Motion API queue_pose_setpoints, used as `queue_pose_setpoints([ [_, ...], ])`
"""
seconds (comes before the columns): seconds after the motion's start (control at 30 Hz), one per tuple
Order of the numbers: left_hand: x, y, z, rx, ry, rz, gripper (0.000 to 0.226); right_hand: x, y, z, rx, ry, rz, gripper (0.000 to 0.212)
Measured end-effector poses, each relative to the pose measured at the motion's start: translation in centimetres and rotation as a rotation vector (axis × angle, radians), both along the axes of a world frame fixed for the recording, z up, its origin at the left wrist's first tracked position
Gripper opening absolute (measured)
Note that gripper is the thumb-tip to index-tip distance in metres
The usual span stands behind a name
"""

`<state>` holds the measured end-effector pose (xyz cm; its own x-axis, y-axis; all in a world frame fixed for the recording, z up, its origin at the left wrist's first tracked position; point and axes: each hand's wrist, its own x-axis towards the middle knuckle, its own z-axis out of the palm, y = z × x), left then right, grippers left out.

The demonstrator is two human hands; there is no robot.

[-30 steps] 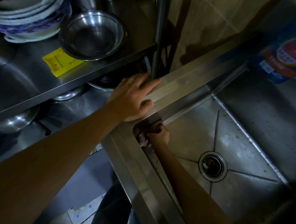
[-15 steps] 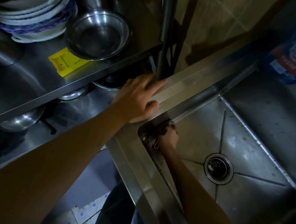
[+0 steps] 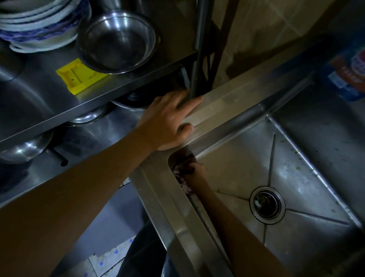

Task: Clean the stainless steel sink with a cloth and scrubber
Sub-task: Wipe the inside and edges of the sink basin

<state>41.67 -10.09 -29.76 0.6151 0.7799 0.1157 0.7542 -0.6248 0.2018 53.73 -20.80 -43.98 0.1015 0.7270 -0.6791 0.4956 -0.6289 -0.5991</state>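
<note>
The cloth (image 3: 182, 176), gripped by the right hand (image 3: 197, 175), remains worked into the sink (image 3: 229, 163) corner, the flat left hand (image 3: 170, 120) still braced on the rim; scrubbing continues there.

on the upper shelf (image 3: 39, 108), grey steel, a bright yellow plastic piece (image 3: 79, 78) lies near the front edge beside a silvery bowl (image 3: 117, 43). white plates (image 3: 34, 19) at the left end carry a blue-purple rim pattern. the sink (image 3: 234, 94) is dull silver. a blue packet (image 3: 363, 66) with a red-and-white label stands at the far corner.
</note>
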Motion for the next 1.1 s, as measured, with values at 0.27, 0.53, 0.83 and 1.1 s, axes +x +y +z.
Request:
queue_pose_setpoints([
  [0.27,-0.3,-0.7,0.8,-0.122,-0.075,0.009,0.059,0.7,-0.7,3.2,0.147,0.126,-0.024,0.013],
  [0.53,-1.9,-1.7,1.5,-0.164,0.129,0.069,0.066,1.3,-1.2,6.0,0.191,0.153,0.047,0.017],
  [0.83,-1.7,-1.8,1.8,-0.19,0.101,0.096,0.063,0.7,-1.4,7.5,0.165,0.206,0.059,0.025],
  [1.1,-1.7,-1.7,1.8,-0.216,0.102,0.087,0.063,0.5,-2.1,7.6,0.134,0.155,0.08,0.017],
])
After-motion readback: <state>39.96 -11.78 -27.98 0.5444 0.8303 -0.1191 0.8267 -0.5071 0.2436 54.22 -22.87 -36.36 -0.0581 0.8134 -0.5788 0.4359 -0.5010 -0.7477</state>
